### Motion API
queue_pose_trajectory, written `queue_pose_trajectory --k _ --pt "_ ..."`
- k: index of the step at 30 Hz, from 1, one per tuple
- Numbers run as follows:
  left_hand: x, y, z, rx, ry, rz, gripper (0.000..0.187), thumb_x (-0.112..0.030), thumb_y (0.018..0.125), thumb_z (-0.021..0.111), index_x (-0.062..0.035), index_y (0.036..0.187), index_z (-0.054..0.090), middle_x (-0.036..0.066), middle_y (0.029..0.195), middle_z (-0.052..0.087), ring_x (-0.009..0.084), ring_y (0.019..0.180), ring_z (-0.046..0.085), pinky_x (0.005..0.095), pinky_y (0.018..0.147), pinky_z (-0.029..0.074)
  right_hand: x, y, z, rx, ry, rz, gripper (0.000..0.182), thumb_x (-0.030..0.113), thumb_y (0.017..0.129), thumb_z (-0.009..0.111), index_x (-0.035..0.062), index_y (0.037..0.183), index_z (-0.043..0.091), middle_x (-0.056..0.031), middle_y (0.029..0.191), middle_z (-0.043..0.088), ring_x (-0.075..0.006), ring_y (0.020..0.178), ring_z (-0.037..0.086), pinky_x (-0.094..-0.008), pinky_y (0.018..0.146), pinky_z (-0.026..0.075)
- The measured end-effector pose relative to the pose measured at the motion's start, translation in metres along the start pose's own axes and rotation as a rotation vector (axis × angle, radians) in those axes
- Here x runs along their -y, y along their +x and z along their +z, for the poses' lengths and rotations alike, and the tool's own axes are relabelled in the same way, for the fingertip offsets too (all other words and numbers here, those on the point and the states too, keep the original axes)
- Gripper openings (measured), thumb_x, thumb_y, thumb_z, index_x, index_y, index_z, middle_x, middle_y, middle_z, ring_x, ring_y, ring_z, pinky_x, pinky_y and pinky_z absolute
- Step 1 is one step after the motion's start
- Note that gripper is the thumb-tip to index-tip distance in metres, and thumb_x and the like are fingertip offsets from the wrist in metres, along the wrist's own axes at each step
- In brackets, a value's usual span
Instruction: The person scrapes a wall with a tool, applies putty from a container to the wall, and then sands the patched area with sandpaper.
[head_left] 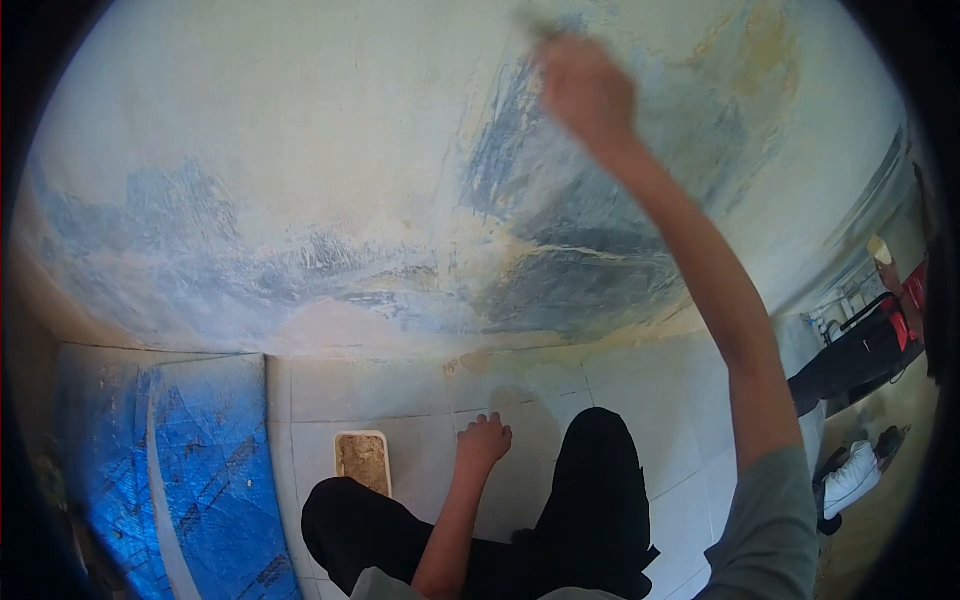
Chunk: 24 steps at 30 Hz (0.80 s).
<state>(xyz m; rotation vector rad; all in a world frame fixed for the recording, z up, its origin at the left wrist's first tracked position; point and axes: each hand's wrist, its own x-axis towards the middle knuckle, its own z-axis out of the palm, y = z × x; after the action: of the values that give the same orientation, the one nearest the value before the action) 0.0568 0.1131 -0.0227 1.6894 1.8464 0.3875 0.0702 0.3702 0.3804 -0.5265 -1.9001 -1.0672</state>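
Note:
My right hand [590,95] is raised against the upper wall, fingers closed around a small tool [537,22] that is smeared by motion; its kind I cannot tell. Beneath it the wall [560,200] carries rough blue-grey patches, streaks and yellowish stains. Down between my knees hangs my left hand [485,440], loosely curled above the floor, with nothing showing in it. To its left stands a cream rectangular tub [362,462] with a brown, paste-like material inside, beside my knee.
Pale floor tiles [420,385] meet the wall's lower edge. A blue plastic-covered sheet or board [215,460] lies at the left. Far right, another person in dark trousers [855,350] is near the wall, holding a pale object [878,249]. A white bundle [855,475] lies below them.

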Motion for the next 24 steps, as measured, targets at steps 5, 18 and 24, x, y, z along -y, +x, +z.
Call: queue_pose_trajectory --k 5,18,24 --pt "-0.001 -0.004 -0.005 -0.005 0.057 -0.038 0.035 -0.036 0.089 0.051 -0.0057 0.105 0.059 0.017 0.102 0.062 0.0354 0.092 0.064 0.0546 0.074 0.051 0.017 -0.030 0.009 0.154 -0.017 -0.594 0.016 0.011 0.078 0.058 0.0152 0.090 0.068 -0.0001 0.091 0.064 -0.0222 0.075 0.062 -0.0355 0.058 0.053" --pt "-0.006 -0.003 -0.006 0.037 0.023 -0.018 0.036 -0.036 0.089 0.052 -0.0050 0.107 0.058 0.018 0.105 0.061 0.0362 0.095 0.064 0.0551 0.076 0.051 -0.010 0.005 -0.008 -0.114 -0.175 0.115 0.013 0.013 0.075 0.058 0.0193 0.081 0.067 -0.0004 0.076 0.061 -0.0216 0.074 0.060 -0.0344 0.056 0.052" --pt "0.000 0.001 -0.008 0.072 0.047 -0.038 0.038 -0.036 0.090 0.051 -0.0046 0.110 0.057 0.019 0.107 0.061 0.0373 0.095 0.063 0.0550 0.076 0.050 -0.031 -0.017 -0.007 0.081 -0.080 -0.543 0.011 0.012 0.077 0.060 0.0175 0.082 0.068 0.0002 0.083 0.065 -0.0234 0.076 0.061 -0.0369 0.057 0.051"
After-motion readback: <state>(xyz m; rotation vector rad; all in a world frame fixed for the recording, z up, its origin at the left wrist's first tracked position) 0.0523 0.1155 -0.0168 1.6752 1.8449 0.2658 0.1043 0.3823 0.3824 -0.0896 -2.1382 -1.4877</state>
